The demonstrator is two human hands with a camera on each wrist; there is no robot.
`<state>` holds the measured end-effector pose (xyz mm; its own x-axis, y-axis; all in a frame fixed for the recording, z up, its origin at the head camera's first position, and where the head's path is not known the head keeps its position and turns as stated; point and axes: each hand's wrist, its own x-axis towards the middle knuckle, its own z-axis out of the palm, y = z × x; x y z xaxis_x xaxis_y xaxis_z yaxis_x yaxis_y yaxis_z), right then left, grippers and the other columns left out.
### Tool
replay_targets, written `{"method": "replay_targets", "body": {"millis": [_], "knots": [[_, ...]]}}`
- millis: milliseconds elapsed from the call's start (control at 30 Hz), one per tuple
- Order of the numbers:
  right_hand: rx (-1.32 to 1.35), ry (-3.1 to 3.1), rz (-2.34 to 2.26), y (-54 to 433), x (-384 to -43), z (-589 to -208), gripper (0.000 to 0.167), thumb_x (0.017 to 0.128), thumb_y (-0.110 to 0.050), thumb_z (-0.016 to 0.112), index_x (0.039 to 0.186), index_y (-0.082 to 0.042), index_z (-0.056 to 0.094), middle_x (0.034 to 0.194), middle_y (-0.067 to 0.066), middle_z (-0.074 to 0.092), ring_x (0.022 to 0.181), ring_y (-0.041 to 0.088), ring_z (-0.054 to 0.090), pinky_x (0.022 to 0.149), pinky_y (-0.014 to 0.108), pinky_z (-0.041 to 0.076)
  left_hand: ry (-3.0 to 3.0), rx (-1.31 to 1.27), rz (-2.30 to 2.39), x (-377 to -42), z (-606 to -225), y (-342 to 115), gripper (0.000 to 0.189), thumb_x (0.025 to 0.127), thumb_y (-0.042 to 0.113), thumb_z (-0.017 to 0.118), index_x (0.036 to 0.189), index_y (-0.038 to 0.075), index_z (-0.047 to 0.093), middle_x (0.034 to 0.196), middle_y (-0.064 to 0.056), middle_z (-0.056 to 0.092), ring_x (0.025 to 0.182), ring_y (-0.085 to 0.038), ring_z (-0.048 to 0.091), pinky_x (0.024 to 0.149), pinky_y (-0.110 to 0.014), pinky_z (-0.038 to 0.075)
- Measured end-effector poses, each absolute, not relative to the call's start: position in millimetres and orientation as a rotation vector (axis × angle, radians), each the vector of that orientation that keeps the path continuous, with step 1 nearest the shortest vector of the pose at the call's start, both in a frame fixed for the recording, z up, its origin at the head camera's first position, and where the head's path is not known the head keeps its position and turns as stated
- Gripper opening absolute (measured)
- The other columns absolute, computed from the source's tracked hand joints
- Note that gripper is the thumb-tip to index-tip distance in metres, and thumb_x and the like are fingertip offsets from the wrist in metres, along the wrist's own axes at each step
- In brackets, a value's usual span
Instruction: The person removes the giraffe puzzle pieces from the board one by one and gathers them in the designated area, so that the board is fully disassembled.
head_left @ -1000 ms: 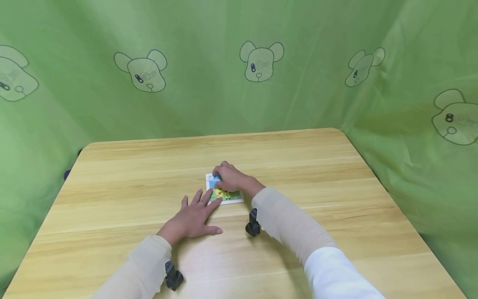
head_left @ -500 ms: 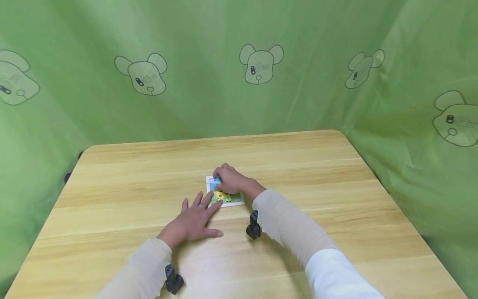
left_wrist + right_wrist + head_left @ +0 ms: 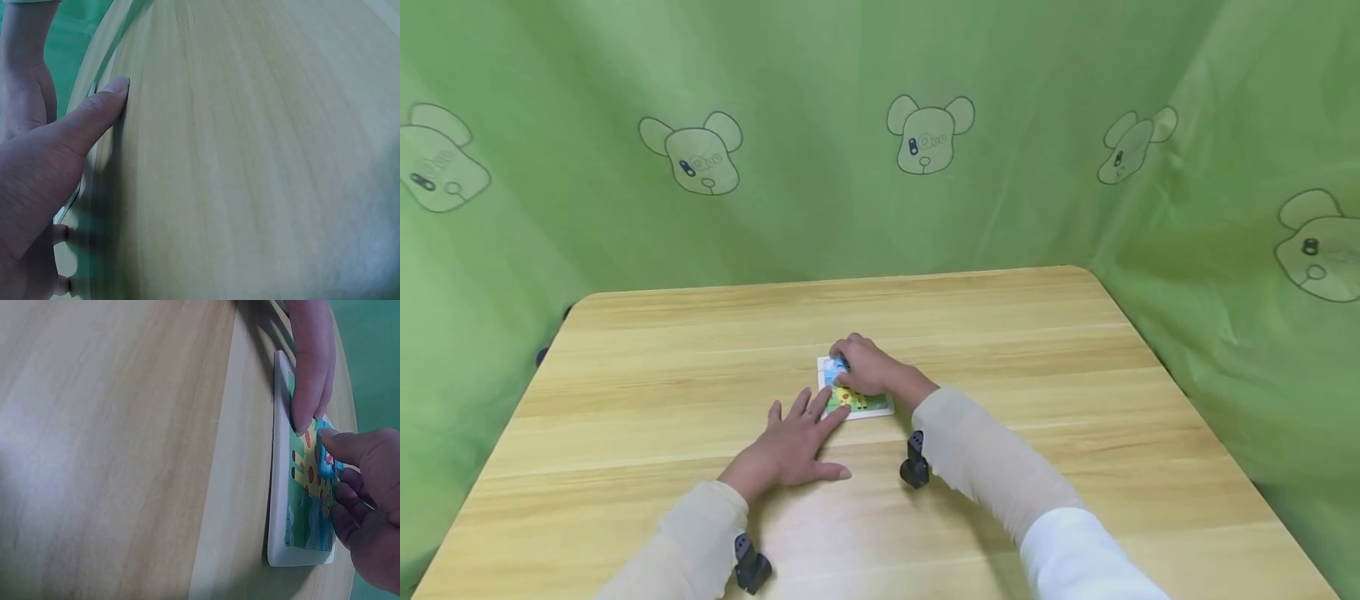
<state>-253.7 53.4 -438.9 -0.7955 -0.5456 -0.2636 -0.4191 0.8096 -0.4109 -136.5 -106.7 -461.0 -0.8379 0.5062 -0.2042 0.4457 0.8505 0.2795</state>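
Note:
A small jigsaw puzzle board (image 3: 872,414) with a white rim lies on the table and shows a yellow giraffe on green and blue. My left hand (image 3: 793,446) rests palm down with fingers spread, its fingertips on the board's near left part; the thumb lies on the wood. Over the board, my right hand (image 3: 868,367) pinches a blue puzzle piece (image 3: 325,459) between thumb and fingers. In the right wrist view this piece stands tilted above the picture. Part of the board is hidden under both hands. The left wrist view mostly shows the left thumb and bare wood.
The wooden table (image 3: 1037,358) reaches out on all sides of the board. A green curtain (image 3: 805,192) with printed bear heads hangs behind it and along both sides. Black wrist cameras (image 3: 915,462) sit on both sleeves.
The head view has shifted slightly, so the whole scene sits a little lower. Both hands keep nearly the same places on the board, the right one still pinching the piece.

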Motion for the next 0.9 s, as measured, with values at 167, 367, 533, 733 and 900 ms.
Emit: {"method": "replay_targets", "body": {"millis": [167, 367, 533, 733, 900], "knots": [[-0.724, 2.629, -0.487, 54, -253, -439, 0.043, 0.092, -0.025, 0.062, 0.132, -0.01, 0.052, 0.12, 0.007, 0.048, 0.105, 0.016, 0.046, 0.098, 0.032, 0.041, 2.762, 0.734, 0.317, -137, -461, -106, 0.089, 0.079, 0.074, 0.05, 0.15, 0.028, 0.024, 0.159, -0.011, 0.009, 0.142, -0.043, 0.012, 0.1, -0.073, 0.016], [-0.735, 2.633, -0.561, 54, -251, -441, 0.039, 0.09, -0.023, 0.063, 0.127, -0.013, 0.052, 0.117, 0.007, 0.048, 0.104, 0.017, 0.047, 0.096, 0.034, 0.042, 2.763, 0.727, 0.314, -137, -462, -106, 0.089, 0.079, 0.074, 0.049, 0.15, 0.028, 0.024, 0.159, -0.011, 0.009, 0.141, -0.044, 0.012, 0.1, -0.073, 0.017], [-0.752, 2.644, -0.599, 55, -250, -444, 0.034, 0.091, -0.021, 0.062, 0.122, -0.016, 0.05, 0.116, 0.005, 0.051, 0.104, 0.018, 0.048, 0.095, 0.036, 0.043, 2.758, 0.74, 0.326, -136, -458, -106, 0.089, 0.079, 0.073, 0.05, 0.15, 0.026, 0.025, 0.158, -0.013, 0.01, 0.141, -0.044, 0.014, 0.099, -0.074, 0.017], [-0.789, 2.667, -0.664, 56, -249, -449, 0.025, 0.094, -0.02, 0.058, 0.117, -0.016, 0.05, 0.107, 0.001, 0.055, 0.097, 0.016, 0.052, 0.088, 0.034, 0.046, 2.763, 0.739, 0.314, -136, -459, -106, 0.088, 0.08, 0.072, 0.05, 0.15, 0.026, 0.024, 0.158, -0.013, 0.01, 0.141, -0.044, 0.014, 0.099, -0.073, 0.018], [-0.801, 2.669, -0.737, 57, -251, -452, 0.018, 0.096, -0.02, 0.054, 0.113, -0.016, 0.05, 0.089, -0.001, 0.056, 0.079, 0.013, 0.053, 0.072, 0.027, 0.047, 2.764, 0.736, 0.322, -136, -459, -106, 0.089, 0.08, 0.073, 0.049, 0.15, 0.025, 0.024, 0.158, -0.013, 0.01, 0.141, -0.044, 0.014, 0.099, -0.074, 0.017]]}}
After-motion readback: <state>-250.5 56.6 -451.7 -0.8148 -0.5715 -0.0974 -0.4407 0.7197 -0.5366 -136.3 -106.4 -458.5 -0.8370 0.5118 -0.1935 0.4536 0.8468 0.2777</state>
